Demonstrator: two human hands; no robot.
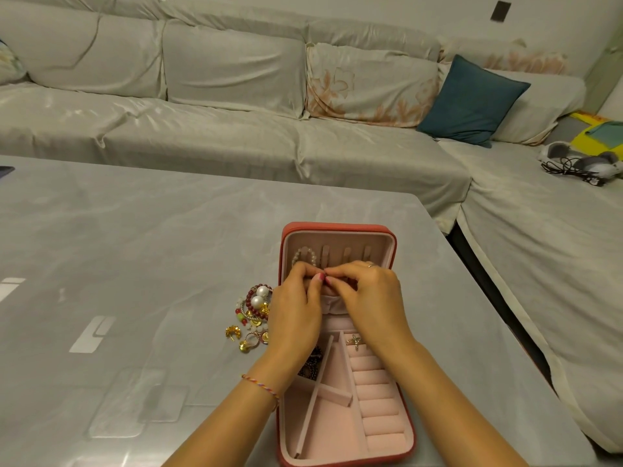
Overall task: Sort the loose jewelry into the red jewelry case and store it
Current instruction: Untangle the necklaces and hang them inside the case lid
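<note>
Red jewelry case (337, 460) open on the table (135, 230), left hand (295, 308) and right hand (372, 298) fingertips together over its lid pocket, pinching something too small to tell, pearl bracelet (304, 257) hooked in lid, loose jewelry (254, 315) just left of case, ring (354, 340) in its slots

Item pinched between fingertips of left hand (296, 308) and right hand (371, 298): too small to identify. Dark jewelry (312, 364) in red jewelry case (337, 332) partly hidden behind left wrist. Phone (6, 170) cut off by left edge.
</note>
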